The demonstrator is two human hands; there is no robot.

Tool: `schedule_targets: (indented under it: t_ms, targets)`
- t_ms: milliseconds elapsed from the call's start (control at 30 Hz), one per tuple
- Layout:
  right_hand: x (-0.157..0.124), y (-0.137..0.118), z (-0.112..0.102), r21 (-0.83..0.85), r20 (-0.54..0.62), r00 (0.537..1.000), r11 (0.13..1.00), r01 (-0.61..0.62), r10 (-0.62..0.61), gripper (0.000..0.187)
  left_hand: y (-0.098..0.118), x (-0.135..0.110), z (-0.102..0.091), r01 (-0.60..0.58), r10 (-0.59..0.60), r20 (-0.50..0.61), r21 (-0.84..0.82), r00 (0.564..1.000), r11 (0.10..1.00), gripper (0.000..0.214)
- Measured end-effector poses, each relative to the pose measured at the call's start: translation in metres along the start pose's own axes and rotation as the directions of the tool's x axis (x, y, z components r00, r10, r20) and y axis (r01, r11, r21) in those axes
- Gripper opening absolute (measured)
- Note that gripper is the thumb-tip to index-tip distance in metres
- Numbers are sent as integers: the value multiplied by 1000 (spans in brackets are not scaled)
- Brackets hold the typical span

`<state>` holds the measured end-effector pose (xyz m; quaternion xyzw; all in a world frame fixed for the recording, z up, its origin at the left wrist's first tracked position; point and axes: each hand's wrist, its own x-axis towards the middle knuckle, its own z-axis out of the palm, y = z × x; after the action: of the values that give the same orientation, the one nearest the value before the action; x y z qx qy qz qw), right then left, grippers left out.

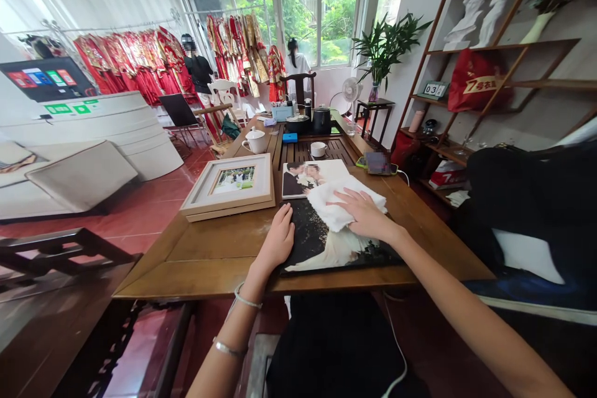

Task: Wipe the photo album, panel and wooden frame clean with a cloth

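Note:
A dark photo panel (303,242), printed with a flowing white dress, lies flat at the table's near edge. Along its left edge rests my left hand (278,237), fingers stretched forward and touching the panel. My right hand (361,212) presses a bunched white cloth (326,202) down on the panel's upper part, the fingers bent over the cloth; my thumb is hard to see. Just beyond, a smaller photo panel (293,183) of a couple is partly covered by the cloth. To the left lies a light-framed picture (196,199), which seems stacked on another frame.
On the wooden table (200,255) are a white lidded cup (254,140), a small white cup (318,149), a blue box (290,137), a dark pot (321,119) and a phone (377,163) with a cable. Shelves stand right. Two people are near red garments (130,62).

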<state>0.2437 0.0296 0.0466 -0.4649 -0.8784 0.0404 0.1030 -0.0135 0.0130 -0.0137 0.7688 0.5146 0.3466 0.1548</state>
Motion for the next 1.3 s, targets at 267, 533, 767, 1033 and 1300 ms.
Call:
schedule_targets:
  t_ms: [267, 533, 767, 1033, 1300]
  targets:
    - [-56, -47, -5, 155, 43, 963, 955, 255, -264, 79, -4, 0, 1, -25, 25, 3, -25, 1000, 999, 46]
    - [-94, -22, -25, 353, 118, 932, 891, 284, -343, 59, -3, 0, 4, -12, 12, -30, -10, 999, 1000, 44]
    - [-49, 17, -9, 187, 12, 994, 976, 108, -112, 68, -3, 0, 3, -16, 16, -28, 1, 999, 1000, 44]
    - [23, -7, 0, 70, 42, 999, 997, 19, -22, 68, 1, 1, 1, -2, -1, -64, -40, 998, 999, 44]
    - [22, -52, 5, 38, 44, 990, 991, 132, -134, 71, 22, 2, -13, 103, -168, -296, -224, 940, 969, 41]
